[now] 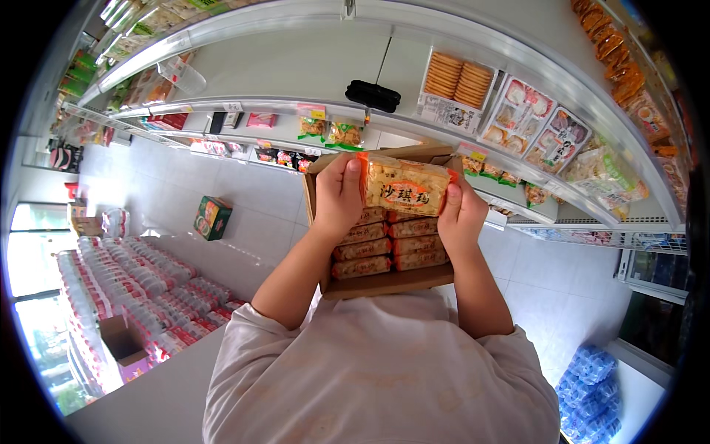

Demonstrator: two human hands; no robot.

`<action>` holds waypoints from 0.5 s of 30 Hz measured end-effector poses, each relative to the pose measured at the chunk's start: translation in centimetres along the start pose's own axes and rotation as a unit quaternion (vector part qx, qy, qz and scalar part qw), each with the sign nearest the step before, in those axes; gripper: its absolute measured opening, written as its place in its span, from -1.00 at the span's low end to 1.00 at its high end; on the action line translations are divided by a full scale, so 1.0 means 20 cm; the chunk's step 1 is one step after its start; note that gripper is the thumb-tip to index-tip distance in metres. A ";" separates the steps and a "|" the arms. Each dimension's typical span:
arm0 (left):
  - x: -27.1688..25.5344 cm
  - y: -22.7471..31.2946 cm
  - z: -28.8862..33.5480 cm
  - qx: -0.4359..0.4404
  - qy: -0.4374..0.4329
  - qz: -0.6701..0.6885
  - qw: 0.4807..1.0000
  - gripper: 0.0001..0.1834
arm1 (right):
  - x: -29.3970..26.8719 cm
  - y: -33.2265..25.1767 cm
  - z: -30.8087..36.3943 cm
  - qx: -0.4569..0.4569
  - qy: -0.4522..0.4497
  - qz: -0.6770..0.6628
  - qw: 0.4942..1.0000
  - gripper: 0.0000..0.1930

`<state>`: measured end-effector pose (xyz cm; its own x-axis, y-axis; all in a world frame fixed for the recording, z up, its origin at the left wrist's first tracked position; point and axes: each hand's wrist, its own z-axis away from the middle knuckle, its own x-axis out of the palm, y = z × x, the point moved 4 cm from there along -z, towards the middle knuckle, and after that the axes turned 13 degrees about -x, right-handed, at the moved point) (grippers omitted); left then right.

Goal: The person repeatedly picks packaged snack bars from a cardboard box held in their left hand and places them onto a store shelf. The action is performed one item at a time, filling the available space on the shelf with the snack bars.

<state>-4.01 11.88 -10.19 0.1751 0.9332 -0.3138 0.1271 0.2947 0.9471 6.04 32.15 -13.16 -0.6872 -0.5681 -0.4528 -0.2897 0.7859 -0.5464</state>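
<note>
Between my two hands is a flat, clear-wrapped pastry packet [399, 191] with orange ends. My left hand [340, 194] pinches its left end, the thumb lying on the front. At the other end, my right hand [461, 211] grips the orange edge, thumb also in front. Directly below the packet is an open cardboard box [355, 289] close to my body, filled with rows of matching packets [420, 250]. The held packet covers the far part of the rows. What supports the box is hidden.
Ahead runs a store shelf [288, 63] with a black object [373, 96], a biscuit tray [458, 83] and other packaged snacks [518, 111]. A green box [213, 217] sits on the floor. Bottle packs [140, 285] are stacked at left, blue bottle packs [590, 392] at lower right.
</note>
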 end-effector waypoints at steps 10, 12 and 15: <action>0.00 0.04 0.06 0.138 0.036 -0.041 0.989 -0.72 | 0.03 0.07 0.05 0.228 -0.001 -0.198 0.953 -0.55; -0.01 0.03 0.03 0.130 0.031 -0.040 0.990 -0.71 | 0.01 0.04 0.02 0.272 -0.031 -0.234 0.933 -0.58; 0.00 -0.07 -0.01 0.041 -0.032 0.035 0.998 -0.70 | 0.00 0.06 0.00 0.255 -0.064 -0.247 0.933 -0.66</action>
<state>-4.29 11.49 -11.49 0.2473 0.9352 -0.2534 0.1923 0.2089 0.9588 5.73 33.12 -13.86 -0.4595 -0.8800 -0.1202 -0.1726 0.2213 -0.9598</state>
